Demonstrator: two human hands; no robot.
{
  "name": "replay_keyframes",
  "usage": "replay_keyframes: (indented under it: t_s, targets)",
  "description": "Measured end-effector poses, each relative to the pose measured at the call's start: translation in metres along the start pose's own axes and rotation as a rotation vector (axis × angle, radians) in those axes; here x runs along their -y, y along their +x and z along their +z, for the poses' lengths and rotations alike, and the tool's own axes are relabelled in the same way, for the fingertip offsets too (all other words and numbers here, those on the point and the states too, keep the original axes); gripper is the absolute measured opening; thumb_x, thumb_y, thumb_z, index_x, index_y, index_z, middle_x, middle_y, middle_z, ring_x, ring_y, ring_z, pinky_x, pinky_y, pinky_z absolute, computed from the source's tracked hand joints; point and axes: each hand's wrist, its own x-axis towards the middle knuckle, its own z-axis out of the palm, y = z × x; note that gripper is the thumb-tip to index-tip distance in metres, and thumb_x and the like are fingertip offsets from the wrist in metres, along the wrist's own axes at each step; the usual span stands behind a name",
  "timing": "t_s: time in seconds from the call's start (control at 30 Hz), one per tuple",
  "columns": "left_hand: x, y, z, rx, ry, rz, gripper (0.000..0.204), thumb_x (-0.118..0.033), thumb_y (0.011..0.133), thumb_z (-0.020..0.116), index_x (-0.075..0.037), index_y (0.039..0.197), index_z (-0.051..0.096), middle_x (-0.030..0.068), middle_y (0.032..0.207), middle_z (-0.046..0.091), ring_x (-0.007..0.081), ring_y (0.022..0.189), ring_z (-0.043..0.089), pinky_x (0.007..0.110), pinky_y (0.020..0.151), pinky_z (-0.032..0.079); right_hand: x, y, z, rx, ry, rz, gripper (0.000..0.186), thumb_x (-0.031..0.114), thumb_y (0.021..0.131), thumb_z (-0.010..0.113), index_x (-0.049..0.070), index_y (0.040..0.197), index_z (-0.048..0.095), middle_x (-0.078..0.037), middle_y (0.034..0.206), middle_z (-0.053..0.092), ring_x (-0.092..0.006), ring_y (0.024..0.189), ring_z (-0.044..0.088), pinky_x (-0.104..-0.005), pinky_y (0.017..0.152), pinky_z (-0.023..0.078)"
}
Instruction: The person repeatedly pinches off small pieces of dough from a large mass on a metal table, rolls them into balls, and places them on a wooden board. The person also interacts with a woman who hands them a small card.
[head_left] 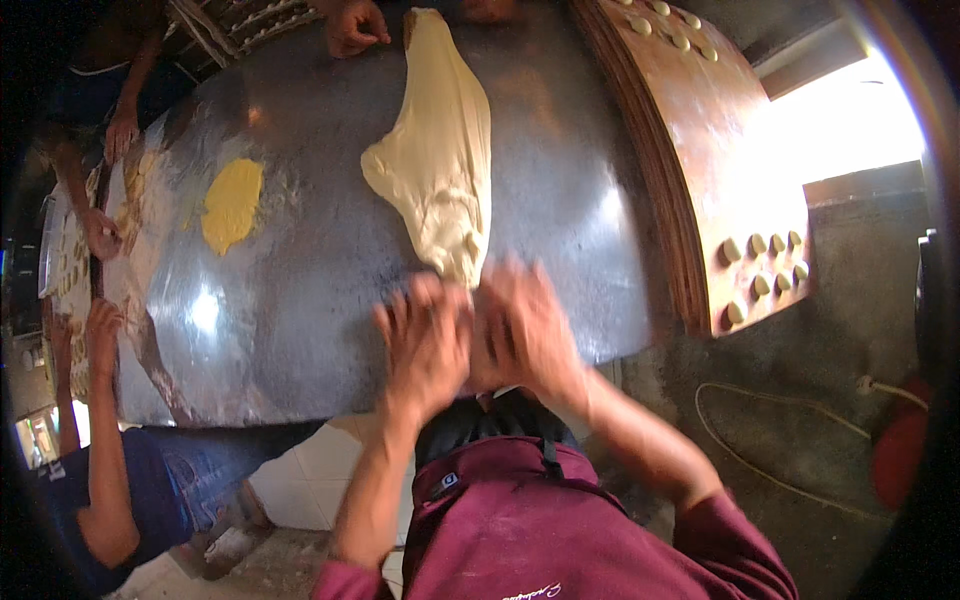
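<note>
Right hand (528,328) — blurred, dough (445,150) — tip unclear

The person has two hands here, one left hand (428,335) and one right hand (530,325); at least four co-workers' hands (355,28) show as well. There is one tabletop (300,320), one long piece of dough (440,140) and one yellow patch (232,205). The top wooden board (700,130) bears eight small dough pieces (731,250) at its near end and five or more at its far end. One pale cord (699,402) shows.

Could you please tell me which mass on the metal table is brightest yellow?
The flat patch left of the long dough, which is much paler.
</note>
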Motion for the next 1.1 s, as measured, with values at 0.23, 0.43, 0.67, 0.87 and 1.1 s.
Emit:
replay_keyframes:
  t_s: [0.23, 0.43, 0.67, 0.87, 1.1]
  targets:
    - [0.073, 0.045, -0.031, 0.051, -0.006, -0.082, 0.021, -0.017, 0.087, 0.06, -0.016, 0.107, 0.056, 0.0118, 0.107, 0.053, 0.034, 0.098, 0.05, 0.054, 0.085, 0.034, -0.044, 0.05, -0.039, -0.041, -0.213, 0.221, 0.055, 0.011, 0.085, 0.061, 0.011, 0.138, 0.048, -0.012, 0.141, 0.054, -0.0389, 0.139, 0.04, -0.0632, 0.116, 0.02]
    - [0.043, -0.032, -0.049, 0.263, 0.008, -0.081, 0.007, -0.018, 0.081, 0.065, -0.023, 0.086, 0.064, 0.0037, 0.102, 0.052, 0.0289, 0.099, 0.049, 0.049, 0.087, 0.031, -0.032, -0.009, -0.022, 0.073, 0.098, 0.172, 0.049, 0.004, 0.085, 0.06, 0.007, 0.134, 0.054, -0.017, 0.138, 0.056, -0.0347, 0.136, 0.045, -0.0541, 0.115, 0.03]
    - [0.023, 0.01, -0.02, 0.131, 0.006, -0.035, 0.019, -0.02, 0.082, 0.066, -0.024, 0.1, 0.063, 0.0031, 0.101, 0.052, 0.0295, 0.097, 0.049, 0.049, 0.083, 0.033, -0.011, 0.05, 0.003, -0.18, 0.214, 0.173, 0.064, 0.0, 0.08, 0.056, 0.012, 0.143, 0.048, -0.022, 0.139, 0.053, -0.0373, 0.138, 0.043, -0.0538, 0.12, 0.024]
    - [0.089, 0.051, -0.035, 0.076, 0.141, -0.077, 0.02, -0.017, 0.079, 0.068, -0.026, 0.095, 0.063, 0.0022, 0.099, 0.052, 0.0272, 0.095, 0.049, 0.048, 0.082, 0.032, -0.073, 0.078, -0.033, -0.105, -0.072, 0.189, 0.068, 0.001, 0.079, 0.058, 0.005, 0.145, 0.04, -0.017, 0.136, 0.057, -0.0355, 0.137, 0.044, -0.0517, 0.117, 0.029]
    - [0.083, 0.001, -0.054, 0.238, 0.141, -0.134, 0.012, -0.014, 0.085, 0.059, -0.019, 0.097, 0.062, 0.0088, 0.106, 0.053, 0.0337, 0.103, 0.049, 0.052, 0.088, 0.034, -0.075, 0.049, -0.027, -0.131, 0.035, 0.175, 0.081, -0.006, 0.071, 0.057, 0.005, 0.148, 0.035, -0.017, 0.13, 0.06, -0.0385, 0.129, 0.051, -0.0478, 0.111, 0.039]
